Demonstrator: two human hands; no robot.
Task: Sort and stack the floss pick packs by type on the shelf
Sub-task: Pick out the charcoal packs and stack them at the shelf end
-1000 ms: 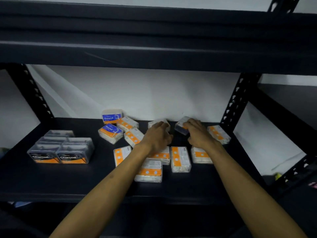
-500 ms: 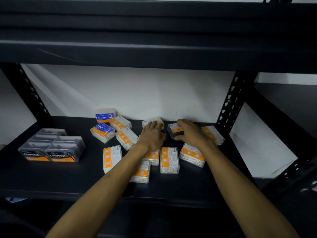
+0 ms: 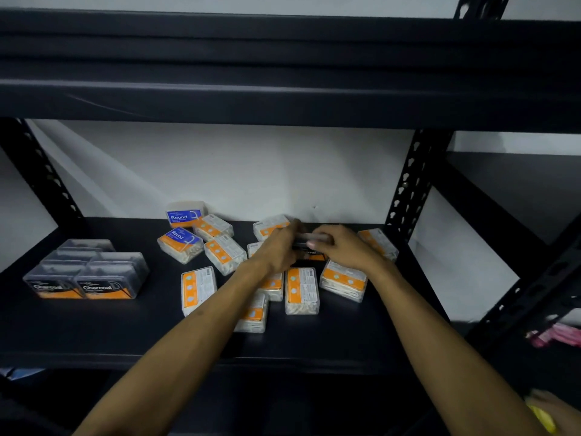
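Observation:
Several clear floss pick packs with orange labels [image 3: 301, 289] lie scattered across the middle of the dark shelf [image 3: 94, 328]. Two blue-labelled Round packs [image 3: 179, 243] sit at the back left of the scatter. A neat block of dark Charcoal packs [image 3: 86, 272] stands at the left. My left hand [image 3: 278, 248] and my right hand [image 3: 341, 247] meet over the back of the scatter, both gripping one dark Charcoal pack [image 3: 309, 247] held just above the shelf. My fingers hide most of that pack.
The shelf above [image 3: 283, 99] hangs low over the work area. A black perforated upright [image 3: 408, 187] stands at the right and another [image 3: 41, 174] at the left. A white wall closes the back. Pink items [image 3: 556, 336] lie on the neighbouring rack at the right.
My right hand has lifted the dark pack from the back of the shelf and pulled it leftward. My left hand has come across and closed on its other end.

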